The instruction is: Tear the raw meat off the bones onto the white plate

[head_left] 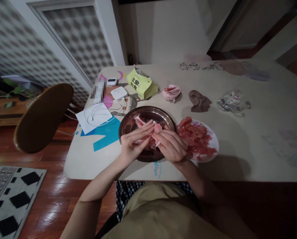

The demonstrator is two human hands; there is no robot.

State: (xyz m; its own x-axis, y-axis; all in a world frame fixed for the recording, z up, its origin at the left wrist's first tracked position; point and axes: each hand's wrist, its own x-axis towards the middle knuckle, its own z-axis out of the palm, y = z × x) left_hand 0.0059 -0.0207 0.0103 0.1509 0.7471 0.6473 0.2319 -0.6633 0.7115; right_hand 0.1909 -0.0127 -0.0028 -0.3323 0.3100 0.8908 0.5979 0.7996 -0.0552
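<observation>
Over a shiny metal bowl (163, 116), my left hand (136, 137) and my right hand (172, 144) meet at a piece of pale pink raw meat (157, 127). The left fingers lie long across the piece, with the thumb beneath. The right fingers are bent and pinch its near side, partly covering it. More pinkish meat (139, 121) shows in the bowl behind the left fingers. Just right of the bowl, a white plate (215, 141) bears a pile of red raw meat pieces (195, 134).
Behind the bowl are a yellow-green paper bag (142, 84), a pink and white round pouch (171, 93), a crumpled brown cloth (199, 101) and a clear glass mug (232, 102). White devices (119, 93), a cable and a paper sheet (93, 118) lie left. A wooden chair (44, 118) stands beyond.
</observation>
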